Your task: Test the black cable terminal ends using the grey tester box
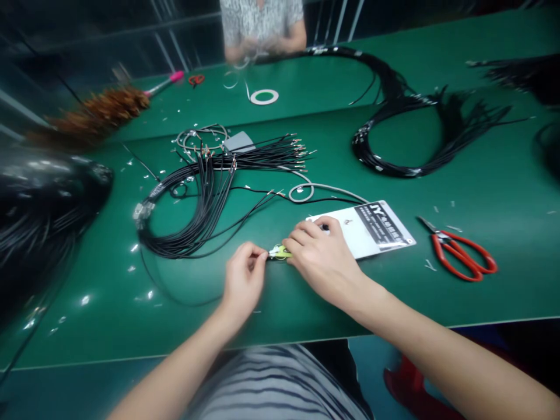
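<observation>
My left hand (245,273) is closed in a pinch on a thin black cable (192,304), which trails left over the green mat. My right hand (326,256) is wrapped round a small yellow-green tool (282,252), and its fingers cover most of it. The tool's tip meets the cable end by my left fingertips; its exact kind is hidden. Under and beside my right hand lies a white plastic card (365,233) with a dark printed label. A coiled bundle of black cables (175,242) with bare copper ends lies beyond my left hand.
Red-handled scissors (466,254) lie at the right. A second black cable bundle (394,166) rests at the back right, a white tape ring (263,97) behind. A brown duster (105,111) and a plastic-wrapped cable pile (48,198) are left. Another person (262,29) sits opposite.
</observation>
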Tool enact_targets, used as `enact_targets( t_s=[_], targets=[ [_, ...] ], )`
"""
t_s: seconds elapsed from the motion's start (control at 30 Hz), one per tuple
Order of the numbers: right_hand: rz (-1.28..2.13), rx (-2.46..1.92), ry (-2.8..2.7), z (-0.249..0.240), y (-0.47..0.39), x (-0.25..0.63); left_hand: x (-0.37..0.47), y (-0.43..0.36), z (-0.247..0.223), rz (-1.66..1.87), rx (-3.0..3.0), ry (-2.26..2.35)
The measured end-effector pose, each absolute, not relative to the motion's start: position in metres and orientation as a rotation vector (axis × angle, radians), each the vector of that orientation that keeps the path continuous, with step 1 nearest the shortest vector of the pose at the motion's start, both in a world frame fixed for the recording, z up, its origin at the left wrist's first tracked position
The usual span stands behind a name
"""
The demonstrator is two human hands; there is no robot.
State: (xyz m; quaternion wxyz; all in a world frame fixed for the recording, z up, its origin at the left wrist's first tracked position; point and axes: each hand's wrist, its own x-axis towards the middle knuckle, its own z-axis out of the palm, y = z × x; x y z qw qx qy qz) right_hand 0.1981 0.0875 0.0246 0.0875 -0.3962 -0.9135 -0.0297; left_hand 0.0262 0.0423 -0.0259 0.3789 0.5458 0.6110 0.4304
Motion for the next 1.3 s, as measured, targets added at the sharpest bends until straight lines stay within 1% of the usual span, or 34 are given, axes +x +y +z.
enact_targets(
  t_s=[0.1,0.2,0.27,0.33,0.43,0.53,0.7,0.83,0.9,0.97,1.0,1.17,1.23,1.3],
  targets=[
    [-0.032,-1.173,-2.607,0.034,0.081,0.212,0.026,0.043,-0.025,1.089,1.396,1.554],
    [0.007,-1.247,-2.321,0.038,0.062,0.241,0.024,0.042,-0.024,1.083,1.400,1.552],
    [-0.015,-1.294,-2.062,0.033,0.045,0.259,0.023,0.041,-0.024,1.086,1.409,1.542],
    [-0.018,-1.326,-1.944,0.023,0.028,0.271,0.023,0.041,-0.025,1.089,1.425,1.528],
    [-0.002,-1.307,-1.956,0.007,0.014,0.271,0.022,0.041,-0.027,1.090,1.449,1.527],
    [-0.076,-1.297,-1.988,-0.002,0.014,0.264,0.023,0.041,-0.027,1.081,1.454,1.545],
    [-0.269,-1.300,-2.011,-0.010,0.025,0.265,0.018,0.041,-0.026,1.081,1.458,1.575],
    [-0.257,-1.271,-1.980,-0.012,0.026,0.268,0.004,0.032,-0.020,1.114,1.425,1.583],
    [-0.162,-1.241,-1.933,-0.011,0.021,0.262,-0.002,0.023,-0.013,1.140,1.349,1.521],
    [0.025,-1.182,-1.877,-0.009,0.012,0.247,-0.004,0.012,-0.003,1.171,1.224,1.400],
    [0.155,-1.149,-1.846,-0.008,0.007,0.237,-0.004,0.007,0.003,1.181,1.162,1.334],
    [1.042,-1.100,-1.579,0.001,-0.004,0.172,0.000,-0.010,0.023,1.163,1.010,1.136],
    [1.267,-1.041,-1.443,0.004,-0.001,0.152,0.000,-0.015,0.025,1.164,0.984,1.092],
    [1.368,-0.991,-1.358,0.005,0.003,0.142,0.000,-0.021,0.024,1.167,0.973,1.069]
  ],
)
